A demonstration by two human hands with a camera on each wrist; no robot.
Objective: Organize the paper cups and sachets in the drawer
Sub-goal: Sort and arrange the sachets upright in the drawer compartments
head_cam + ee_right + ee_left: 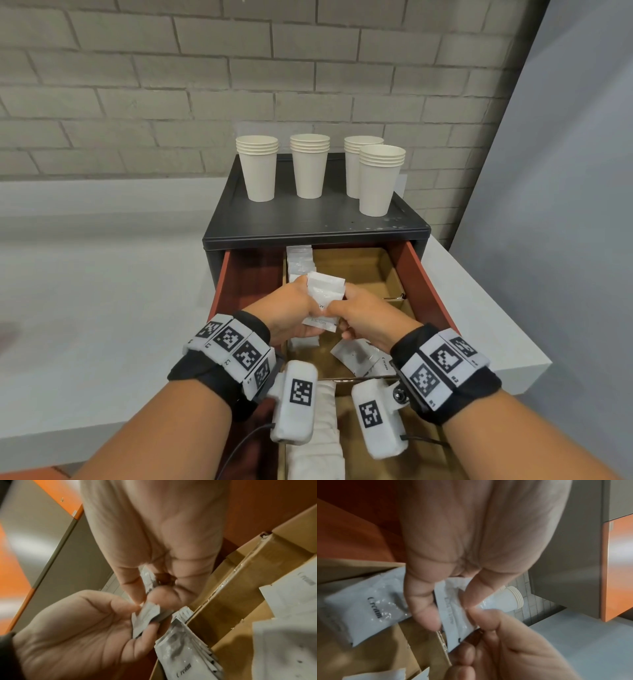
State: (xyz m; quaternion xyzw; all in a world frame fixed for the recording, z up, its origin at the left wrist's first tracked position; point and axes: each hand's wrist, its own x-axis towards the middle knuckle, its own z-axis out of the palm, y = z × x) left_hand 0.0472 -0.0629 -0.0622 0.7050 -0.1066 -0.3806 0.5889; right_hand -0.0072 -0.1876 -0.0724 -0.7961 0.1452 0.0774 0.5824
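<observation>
Over the open drawer (pixel 423 274), my left hand (pixel 306 310) and right hand (pixel 343 308) together grip a small bundle of white sachets (pixel 324 291), one hand at each side. In the left wrist view the left fingers (pixel 424 608) pinch a sachet (pixel 452 615) of that bundle. The right wrist view shows the right fingertips (pixel 133 588) pinching the bundle's edge (pixel 145 615). A row of sachets (pixel 299 263) stands in the narrow left compartment. Loose sachets (pixel 358 354) lie in the cardboard compartment below my hands. Several stacks of paper cups (pixel 310 166) stand on the black cabinet top (pixel 308 219).
The drawer has red side walls and cardboard dividers (pixel 394 298); its back right compartment (pixel 352 267) holds nothing visible. The cabinet sits on a white counter (pixel 102 291) against a brick wall (pixel 171 85). A folded white cloth (pixel 318 435) lies at the drawer's front.
</observation>
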